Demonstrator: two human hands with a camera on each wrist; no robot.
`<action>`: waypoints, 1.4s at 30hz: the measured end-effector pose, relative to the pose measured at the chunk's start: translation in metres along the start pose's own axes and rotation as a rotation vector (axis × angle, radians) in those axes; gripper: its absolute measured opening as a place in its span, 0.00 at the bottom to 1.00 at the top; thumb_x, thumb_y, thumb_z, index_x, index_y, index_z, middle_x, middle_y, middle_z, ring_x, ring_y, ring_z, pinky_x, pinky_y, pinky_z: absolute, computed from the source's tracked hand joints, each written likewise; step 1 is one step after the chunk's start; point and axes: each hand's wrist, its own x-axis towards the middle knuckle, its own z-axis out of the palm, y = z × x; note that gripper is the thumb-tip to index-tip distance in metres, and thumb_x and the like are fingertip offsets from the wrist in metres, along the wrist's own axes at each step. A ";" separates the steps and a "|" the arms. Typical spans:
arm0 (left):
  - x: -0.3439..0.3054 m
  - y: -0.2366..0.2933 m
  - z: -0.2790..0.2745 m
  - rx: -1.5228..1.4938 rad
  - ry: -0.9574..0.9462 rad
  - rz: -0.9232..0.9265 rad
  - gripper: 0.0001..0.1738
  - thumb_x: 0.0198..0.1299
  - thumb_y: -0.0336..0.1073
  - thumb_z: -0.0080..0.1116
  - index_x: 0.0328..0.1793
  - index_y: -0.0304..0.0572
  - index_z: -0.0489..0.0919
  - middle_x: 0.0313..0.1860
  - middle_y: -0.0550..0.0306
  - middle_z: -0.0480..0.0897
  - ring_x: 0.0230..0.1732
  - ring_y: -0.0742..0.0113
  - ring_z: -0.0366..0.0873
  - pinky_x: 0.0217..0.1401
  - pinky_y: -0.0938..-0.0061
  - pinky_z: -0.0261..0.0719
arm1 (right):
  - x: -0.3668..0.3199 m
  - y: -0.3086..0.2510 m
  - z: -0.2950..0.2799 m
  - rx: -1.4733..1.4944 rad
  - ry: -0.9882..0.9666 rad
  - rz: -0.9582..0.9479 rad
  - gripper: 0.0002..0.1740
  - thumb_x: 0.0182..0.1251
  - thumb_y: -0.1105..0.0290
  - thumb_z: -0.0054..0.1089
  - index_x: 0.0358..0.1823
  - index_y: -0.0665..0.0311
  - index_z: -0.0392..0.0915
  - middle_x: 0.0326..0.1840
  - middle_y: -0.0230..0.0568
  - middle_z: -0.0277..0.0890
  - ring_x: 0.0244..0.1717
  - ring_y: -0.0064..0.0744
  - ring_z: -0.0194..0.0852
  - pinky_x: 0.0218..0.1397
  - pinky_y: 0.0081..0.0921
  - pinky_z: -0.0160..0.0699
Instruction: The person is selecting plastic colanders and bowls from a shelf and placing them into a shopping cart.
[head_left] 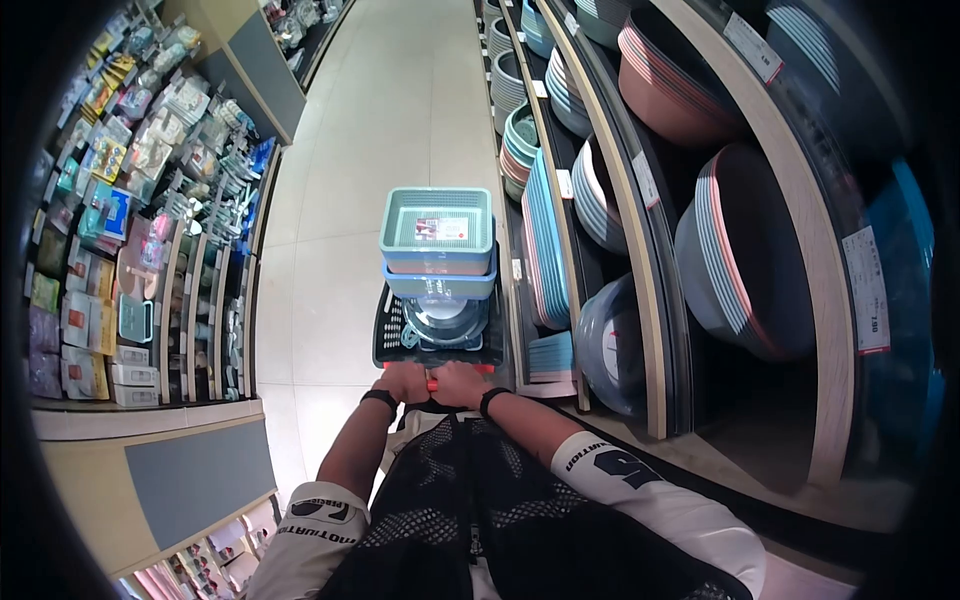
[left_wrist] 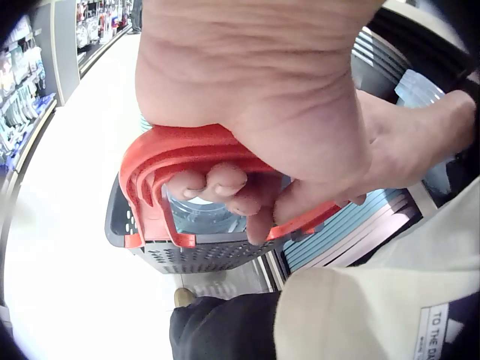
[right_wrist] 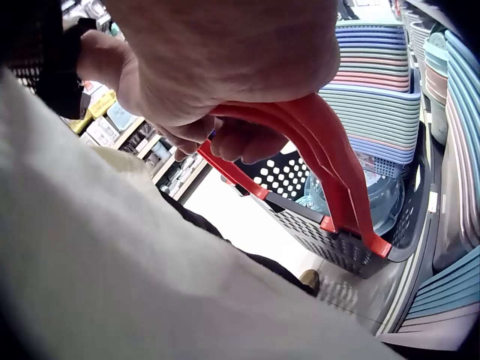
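Both hands hold the red handle (left_wrist: 176, 157) of a black shopping basket (left_wrist: 202, 257), side by side. The left hand (head_left: 403, 382) curls its fingers round the handle, fingertips showing beneath it in the left wrist view. Close by, the right hand (head_left: 460, 385) grips the same handle from above, as the right wrist view shows. Inside the basket stands a tall nested stack of rectangular plastic baskets (right_wrist: 371, 112) in green, pink and blue, the top one pale green with a label. Clear bluish round plastic containers (right_wrist: 386, 199) sit lower, nearer the handle, partly hidden by the stack.
Shelves on the right hold nested round basins (head_left: 720, 260) and upright stacks of blue and pink plastic ware (head_left: 545, 245), close beside the basket. Packaged small goods (head_left: 130, 220) line the left shelving. Pale tiled floor (head_left: 350, 150) runs ahead between them.
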 end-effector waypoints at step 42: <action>-0.002 -0.001 -0.017 -0.122 0.163 -0.050 0.20 0.38 0.51 0.71 0.35 0.47 0.89 0.36 0.45 0.89 0.42 0.45 0.88 0.48 0.55 0.87 | 0.018 0.018 -0.044 0.129 -0.314 -0.074 0.19 0.65 0.57 0.59 0.51 0.61 0.82 0.49 0.59 0.85 0.53 0.62 0.83 0.57 0.53 0.79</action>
